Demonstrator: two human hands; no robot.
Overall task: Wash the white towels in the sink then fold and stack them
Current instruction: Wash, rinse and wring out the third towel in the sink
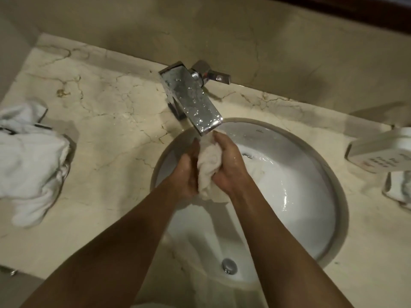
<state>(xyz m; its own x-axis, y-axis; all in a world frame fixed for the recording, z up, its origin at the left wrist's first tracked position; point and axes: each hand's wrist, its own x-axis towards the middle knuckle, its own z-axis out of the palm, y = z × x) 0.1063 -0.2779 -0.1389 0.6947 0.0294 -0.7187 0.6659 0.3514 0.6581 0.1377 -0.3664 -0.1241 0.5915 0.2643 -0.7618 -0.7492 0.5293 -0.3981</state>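
Two hands over the round white sink (311, 196), set into the marble worktop (106, 112) toward its right half. Left hand (186, 174) with fingers curled round the left side of a wet white towel (209, 165); right hand (226, 163) likewise curled round its right side, thumb toward the top. Towel bunched and squeezed between both palms, held above the basin directly beneath the outlet of the chrome tap (191, 96). Lower end of the towel hanging below the wrists, apart from the basin floor. Tap body square in section, beaded with droplets, mounted at the back edge of the worktop; lever handle (213, 74) pointing right, alongside the wall. Water pooled and glistening in the right half of the basin; chrome drain plug (229, 265) near the front rim, between the forearms. More white towels (29, 156), crumpled in a loose heap, at the left edge of the worktop, well apart from the sink. White soap dispenser (382, 150) with printed lettering at the right edge of the worktop; beside it, nearer the front, a small tray (387, 192) holding white cloth (400, 187), partly cut off by the frame.
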